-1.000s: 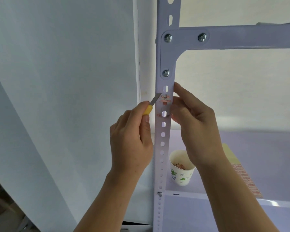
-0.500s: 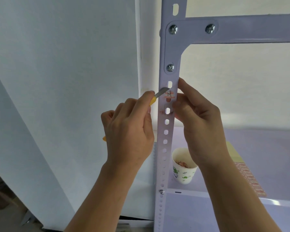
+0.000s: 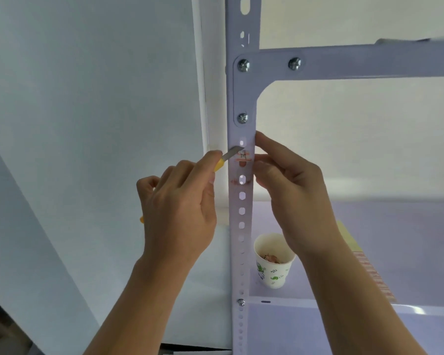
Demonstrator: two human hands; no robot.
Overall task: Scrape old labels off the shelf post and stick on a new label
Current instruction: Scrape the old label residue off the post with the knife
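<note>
Left hand (image 3: 180, 208) grips the yellow knife (image 3: 226, 158), its tip at the left edge of the old label (image 3: 243, 157), high on the post (image 3: 241, 98) just under the bolt (image 3: 242, 118). Right hand (image 3: 292, 190) pinches the post's right edge. Best keep that blade shallow, with short strokes, clear of the right hand.

Looking like a storeroom: a slotted steel shelf post (image 3: 234, 226) (bolted to a crossbeam (image 3: 369, 63)) is standing against white walls (image 3: 87, 98).
</note>
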